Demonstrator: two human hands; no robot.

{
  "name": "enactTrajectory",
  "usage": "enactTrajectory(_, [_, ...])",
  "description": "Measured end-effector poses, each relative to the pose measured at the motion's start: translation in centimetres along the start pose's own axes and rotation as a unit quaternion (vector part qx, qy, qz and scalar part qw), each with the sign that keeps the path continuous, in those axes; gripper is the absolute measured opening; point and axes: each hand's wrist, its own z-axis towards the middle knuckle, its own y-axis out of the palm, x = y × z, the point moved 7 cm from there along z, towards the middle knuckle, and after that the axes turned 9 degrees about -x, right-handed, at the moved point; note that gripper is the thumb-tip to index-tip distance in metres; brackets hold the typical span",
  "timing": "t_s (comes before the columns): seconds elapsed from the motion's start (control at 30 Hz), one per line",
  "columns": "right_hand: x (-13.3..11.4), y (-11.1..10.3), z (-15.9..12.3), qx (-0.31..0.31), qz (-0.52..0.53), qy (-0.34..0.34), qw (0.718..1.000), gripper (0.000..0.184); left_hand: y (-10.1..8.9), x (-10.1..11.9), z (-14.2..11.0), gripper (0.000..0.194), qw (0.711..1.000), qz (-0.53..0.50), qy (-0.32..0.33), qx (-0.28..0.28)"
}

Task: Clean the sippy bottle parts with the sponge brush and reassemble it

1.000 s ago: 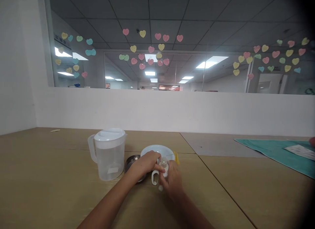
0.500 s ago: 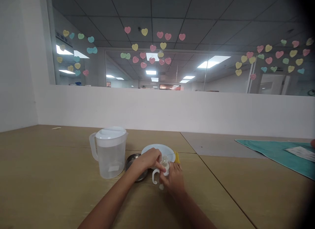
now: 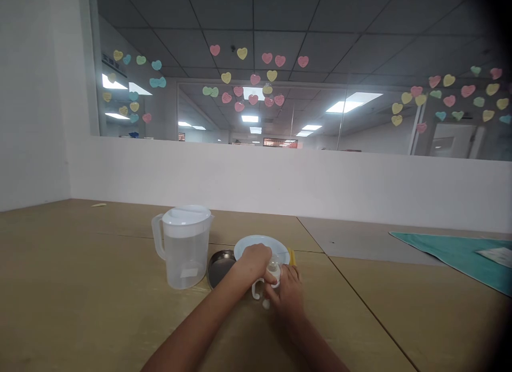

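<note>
A small baby bottle [image 3: 273, 275] with a white collar, a clear top and a curved white side handle is between my hands, in front of a white plate. My left hand [image 3: 258, 261] reaches over from the left, its fingers closed at the collar and partly hiding the top. From the right, my right hand [image 3: 291, 293] wraps round the bottle's side, thumb towards the front. Below the handle the clear body is hard to make out. The white plate [image 3: 244, 245] is partly covered by my left hand.
Left of my hands stands a clear plastic pitcher [image 3: 186, 257] with a white lid. A round metal dish [image 3: 220, 268] lies beside it, partly behind my left forearm. Something yellow [image 3: 292, 256] shows past the plate. A teal cloth [image 3: 452, 252] lies at the right.
My left hand has turned slightly and shifted over the bottle's collar, covering more of its top. The whole view has swung a little to the left.
</note>
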Motion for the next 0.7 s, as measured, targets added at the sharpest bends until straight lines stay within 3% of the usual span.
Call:
enactTrajectory(0.17, [0.1,-1.2,0.2,0.045,-0.023,-0.055,0.997,0.024,0.4,0.4,-0.6,0.063,1.0,-0.018,0.02,0.017])
enactTrajectory(0.27, [0.6,-1.1,0.3,0.008,-0.016,-0.056,0.998,0.021,0.5,0.6,-1.0,0.058,0.997,-0.04,0.06,0.017])
enactTrajectory(0.47, [2.0,-0.4,-0.1,-0.1,0.104,0.019,0.989,0.026,0.6,0.9,-1.2,0.047,0.991,-0.044,0.122,0.019])
enactTrajectory(0.7, [1.8,-1.0,0.2,-0.112,0.127,0.037,0.985,0.019,0.0,1.6,-1.5,0.045,0.994,0.012,0.109,0.02])
